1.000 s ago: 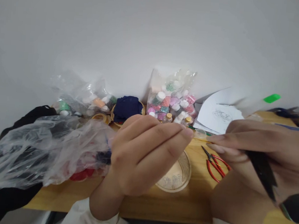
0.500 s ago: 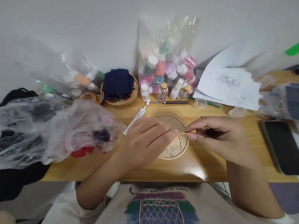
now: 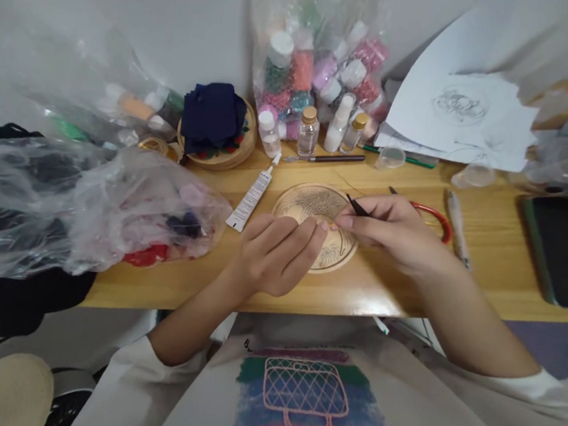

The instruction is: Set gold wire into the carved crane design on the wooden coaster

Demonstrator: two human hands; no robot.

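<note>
A clear bag of bead bottles (image 3: 323,63) leans against the wall at the back of the wooden tabletop (image 3: 490,260) — three small corked vials (image 3: 308,129) stand just before it. A white glue tube (image 3: 251,199) lies beside a crumpled plastic bag (image 3: 87,214). Sketched papers (image 3: 466,120) lie right of the bottles, and a dark phone (image 3: 564,250) rests at the far right.

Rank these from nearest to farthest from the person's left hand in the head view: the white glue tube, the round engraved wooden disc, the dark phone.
1. Round engraved wooden disc: directly under the left hand's fingertips.
2. White glue tube: lying on the table just beyond the hand, up and to its left.
3. Dark phone: far over at the table's right end.
</note>
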